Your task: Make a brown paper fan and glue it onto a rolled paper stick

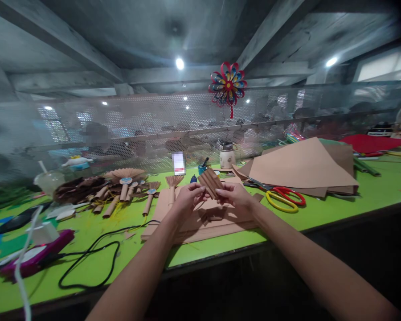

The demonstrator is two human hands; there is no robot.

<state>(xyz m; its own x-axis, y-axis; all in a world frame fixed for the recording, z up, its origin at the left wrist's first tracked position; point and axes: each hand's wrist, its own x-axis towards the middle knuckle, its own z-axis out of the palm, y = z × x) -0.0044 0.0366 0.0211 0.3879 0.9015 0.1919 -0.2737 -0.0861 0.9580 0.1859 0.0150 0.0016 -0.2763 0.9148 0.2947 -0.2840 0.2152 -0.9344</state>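
Between my two hands is a small piece of pleated brown paper (210, 183), held up and tilted above the table. The fingers of my left hand (191, 196) pinch its left edge, and those of my right hand (235, 196) grip its lower right side. Under them lies a stack of brown paper sheets (177, 238), with several small brown scraps (214, 214) on top. A finished-looking paper fan with a rolled handle (172, 189) stands just behind my left hand. Scissors with red and yellow handles (284, 203) rest to the right of my right hand.
More paper fans (123, 187) with rolled handles lie at left. A purple power strip (40, 258) and black cable (115, 254) cross the front left. Large brown sheets (304, 165) spread at right. A white jug (227, 158) and a lit phone (178, 163) stand behind.
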